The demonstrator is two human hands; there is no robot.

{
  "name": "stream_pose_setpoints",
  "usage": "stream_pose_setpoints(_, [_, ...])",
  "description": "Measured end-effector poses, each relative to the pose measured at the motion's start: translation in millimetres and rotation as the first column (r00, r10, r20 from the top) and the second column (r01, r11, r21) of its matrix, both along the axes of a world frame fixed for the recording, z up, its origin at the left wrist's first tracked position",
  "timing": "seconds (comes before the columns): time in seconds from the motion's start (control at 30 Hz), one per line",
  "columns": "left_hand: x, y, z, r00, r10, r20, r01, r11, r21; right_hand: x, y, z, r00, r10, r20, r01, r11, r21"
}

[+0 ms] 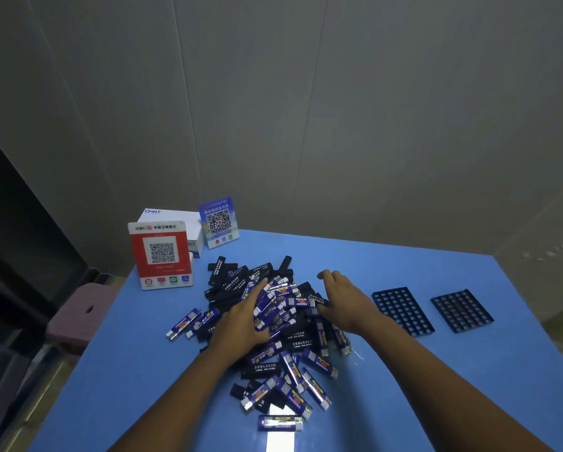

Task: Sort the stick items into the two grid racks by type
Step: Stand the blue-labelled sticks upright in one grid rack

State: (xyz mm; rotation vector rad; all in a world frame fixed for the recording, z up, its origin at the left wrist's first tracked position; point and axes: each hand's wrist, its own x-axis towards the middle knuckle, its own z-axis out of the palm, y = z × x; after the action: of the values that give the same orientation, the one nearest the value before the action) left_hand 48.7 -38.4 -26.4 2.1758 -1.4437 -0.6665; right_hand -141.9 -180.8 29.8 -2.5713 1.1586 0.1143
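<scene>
While both grid racks [402, 310] [462, 310] lie bare at the right of the blue table [117, 370], sorting looks unstarted. The left hand [241, 324] presses loosely curled fingers on the lighter pile [273, 324] mid-table; the right hand [347, 301] hovers spread, gripping nothing. Black and blue lighters lie flat, long axes pointing every way.

The left hand [241, 324] covers part of the pile of sticks [273, 321], and sticks beneath others show only in part; the small print on their labels is too blurred to read. Both forearms run off the bottom edge
</scene>
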Motion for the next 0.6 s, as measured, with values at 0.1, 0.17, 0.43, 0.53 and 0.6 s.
stream_pose_setpoints(0.1, [7, 1, 0, 0.998, -0.004, -0.065, 0.003, 1.000, -0.011, 3, 1, 3, 1.000, -0.012, 0.008, 0.012, 1.000, -0.006])
stream_pose_setpoints(0.17, [10, 2, -1, 0.996, 0.001, -0.090, -0.003, 1.000, -0.020, 5, 1, 5, 1.000, -0.015, 0.011, 0.015, 1.000, -0.013])
stream_pose_setpoints(0.43, [12, -3, 11, 0.993, 0.046, -0.110, -0.062, 0.986, -0.152, 2, 0, 13, 0.999, -0.019, 0.044, 0.021, 0.999, -0.032])
stream_pose_setpoints(0.53, [10, -8, 20, 0.987, 0.042, -0.154, -0.074, 0.976, -0.205, -3, -2, 18, 0.998, -0.029, 0.055, 0.031, 0.999, -0.036])
stream_pose_setpoints(0.6, [7, -12, 24, 0.983, 0.024, -0.182, -0.063, 0.975, -0.212, -8, -4, 22, 0.997, -0.036, 0.064, 0.038, 0.999, -0.034])
